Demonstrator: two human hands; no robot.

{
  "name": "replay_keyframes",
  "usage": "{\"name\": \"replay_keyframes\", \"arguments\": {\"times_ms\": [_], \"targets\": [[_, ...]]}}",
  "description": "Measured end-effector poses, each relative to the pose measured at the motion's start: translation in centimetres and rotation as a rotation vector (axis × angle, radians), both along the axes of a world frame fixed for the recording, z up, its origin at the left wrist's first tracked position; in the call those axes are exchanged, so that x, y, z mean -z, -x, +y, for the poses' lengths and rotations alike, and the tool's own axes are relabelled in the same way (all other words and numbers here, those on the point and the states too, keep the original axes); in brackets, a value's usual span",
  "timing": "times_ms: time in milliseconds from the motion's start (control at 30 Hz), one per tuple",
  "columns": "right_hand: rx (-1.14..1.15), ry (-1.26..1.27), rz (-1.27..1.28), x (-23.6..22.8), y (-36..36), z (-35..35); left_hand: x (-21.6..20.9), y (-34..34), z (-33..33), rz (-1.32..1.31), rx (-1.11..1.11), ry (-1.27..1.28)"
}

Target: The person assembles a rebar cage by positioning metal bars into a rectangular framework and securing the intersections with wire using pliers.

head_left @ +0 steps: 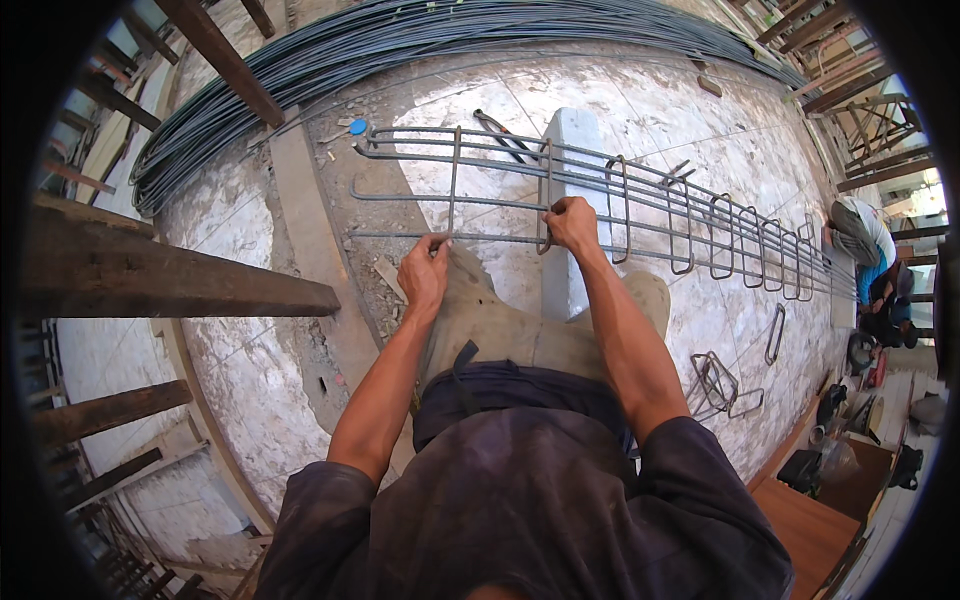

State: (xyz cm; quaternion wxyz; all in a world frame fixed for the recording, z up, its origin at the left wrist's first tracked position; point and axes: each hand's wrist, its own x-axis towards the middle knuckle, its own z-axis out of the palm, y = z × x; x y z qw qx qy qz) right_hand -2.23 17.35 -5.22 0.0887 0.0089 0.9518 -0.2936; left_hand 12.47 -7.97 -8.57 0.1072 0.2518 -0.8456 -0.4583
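Note:
A long rebar cage of straight steel bars and rectangular stirrups stretches across in front of me, lying over a pale grey block. My left hand is closed at the near bar, its fingertips pinching the lower corner of the leftmost stirrup. Farther right, my right hand is closed round the second stirrup, close to the near bars. Any tie wire in my fingers is too small to make out. Beyond the cage lies a long-handled hand tool, probably pincers.
A bundle of long rebar curves along the far side. Wooden beams jut in at left, beside a plank. Loose stirrups lie on the right floor. Another person crouches at the cage's far right end. A blue cap lies near the bar ends.

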Motion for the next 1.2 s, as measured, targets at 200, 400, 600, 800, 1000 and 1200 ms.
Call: {"name": "replay_keyframes", "arguments": {"times_ms": [200, 400, 600, 800, 1000, 1200], "targets": [[-0.003, 0.009, -0.012, 0.3, 0.0, -0.6, 0.0, 0.0, 0.0, -0.026, 0.001, 0.022], [-0.001, 0.016, -0.005, 0.4, 0.3, -1.1, 0.1, 0.6, 0.0, 0.016, -0.019, 0.01], [0.016, 0.073, 0.031, 0.6, -0.3, -1.7, 0.1, 0.5, 0.1, -0.012, -0.01, 0.028], [-0.008, 0.035, 0.008, 0.8, -0.1, -1.5, -0.1, 0.4, 0.2, -0.041, 0.002, 0.003], [-0.035, 0.007, 0.025, 0.8, 0.1, -1.9, 0.4, 0.4, -0.2, -0.033, 0.006, 0.0], [0.014, 0.008, -0.011, 0.6, 0.0, -1.6, 0.4, 0.6, 0.2, -0.028, -0.007, 0.016]]}}
